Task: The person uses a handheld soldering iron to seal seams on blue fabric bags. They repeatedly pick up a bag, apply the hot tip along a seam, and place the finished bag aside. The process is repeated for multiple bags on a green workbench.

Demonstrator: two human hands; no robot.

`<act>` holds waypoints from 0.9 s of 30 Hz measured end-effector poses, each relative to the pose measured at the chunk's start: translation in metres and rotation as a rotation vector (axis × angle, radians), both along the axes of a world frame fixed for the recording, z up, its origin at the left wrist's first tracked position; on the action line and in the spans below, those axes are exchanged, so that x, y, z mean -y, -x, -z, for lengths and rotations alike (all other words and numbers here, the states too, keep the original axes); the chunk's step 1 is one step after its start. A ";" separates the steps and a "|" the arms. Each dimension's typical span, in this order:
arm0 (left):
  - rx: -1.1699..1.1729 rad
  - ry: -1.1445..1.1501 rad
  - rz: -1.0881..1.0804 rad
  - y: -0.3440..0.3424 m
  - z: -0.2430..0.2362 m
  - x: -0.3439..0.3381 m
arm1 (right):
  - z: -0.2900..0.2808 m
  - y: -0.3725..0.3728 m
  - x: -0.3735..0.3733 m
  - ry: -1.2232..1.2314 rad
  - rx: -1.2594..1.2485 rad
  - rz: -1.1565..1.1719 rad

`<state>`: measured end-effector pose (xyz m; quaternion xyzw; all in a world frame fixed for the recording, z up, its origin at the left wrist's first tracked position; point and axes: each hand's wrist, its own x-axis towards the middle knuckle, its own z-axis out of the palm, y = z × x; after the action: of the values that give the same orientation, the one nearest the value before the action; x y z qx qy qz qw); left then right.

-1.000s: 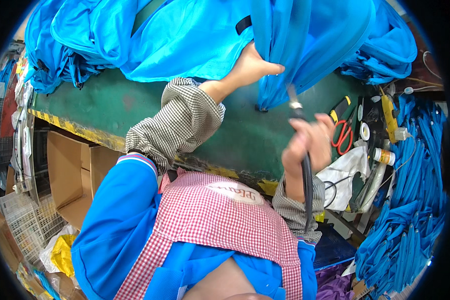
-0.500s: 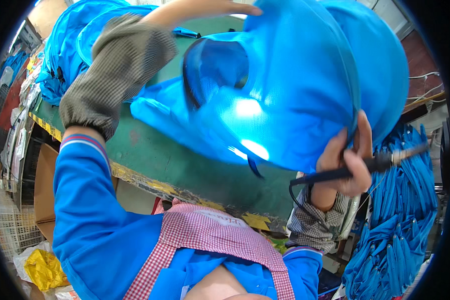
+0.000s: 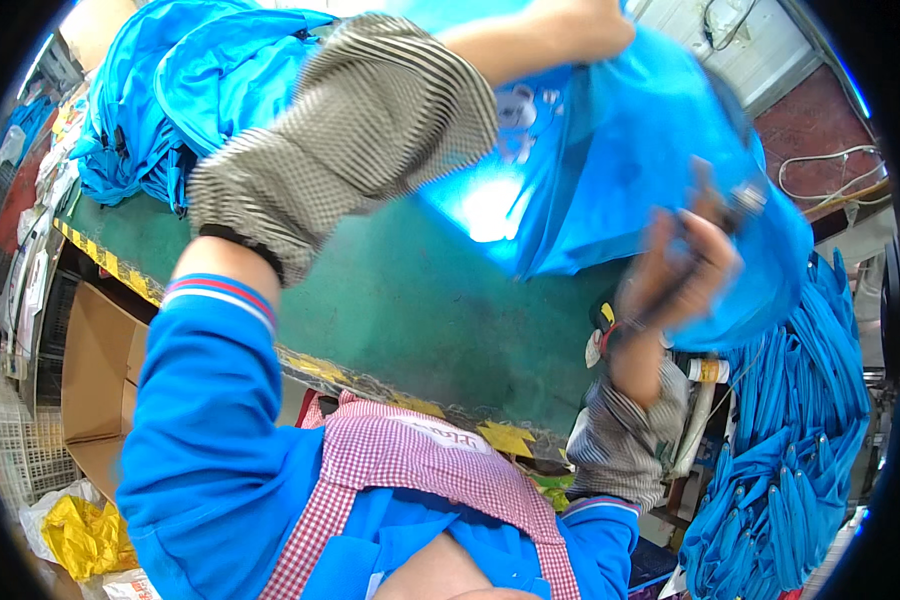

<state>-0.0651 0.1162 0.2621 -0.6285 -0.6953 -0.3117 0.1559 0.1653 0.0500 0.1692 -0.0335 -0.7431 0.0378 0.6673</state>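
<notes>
Blue fabric (image 3: pixel 610 200), thin and loosely folded, stands raised over the far right of the work surface, its lower point close to the green tabletop (image 3: pixel 400 300). Pale print shows on its left part, beside a bright glare patch. My left hand (image 3: pixel 582 30) is at its far upper edge, fingers curled; blur prevents me from telling whether they pinch the cloth. My right hand (image 3: pixel 685 265), also blurred, is closed around a dark-handled tool (image 3: pixel 682 283) with a metal collar, in front of the fabric's right part. Just nearer, a small white container (image 3: pixel 709 371) lies at the table's right end. Farther out: more blue cloth heaped far left (image 3: pixel 220 80), blue pieces bunched at right (image 3: pixel 770 480), a cardboard box (image 3: pixel 95 360) near left.
</notes>
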 end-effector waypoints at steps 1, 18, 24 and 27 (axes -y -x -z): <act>0.349 -0.040 0.084 -0.011 0.027 -0.010 | 0.022 0.024 -0.009 -0.006 0.004 -0.058; 1.892 -0.143 0.361 -0.063 0.287 0.138 | 0.093 0.125 -0.049 0.197 -0.015 0.031; 1.865 -0.027 0.263 -0.058 0.269 0.141 | 0.085 0.105 -0.067 -0.012 0.168 -0.001; 1.776 -0.075 0.320 -0.061 0.265 0.140 | 0.079 0.101 -0.064 -0.091 0.246 0.053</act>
<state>-0.0044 -0.0238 -0.0026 -0.2403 -0.4533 -0.7226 -0.4632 0.0643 0.1139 0.0899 -0.0274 -0.8192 -0.0180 0.5726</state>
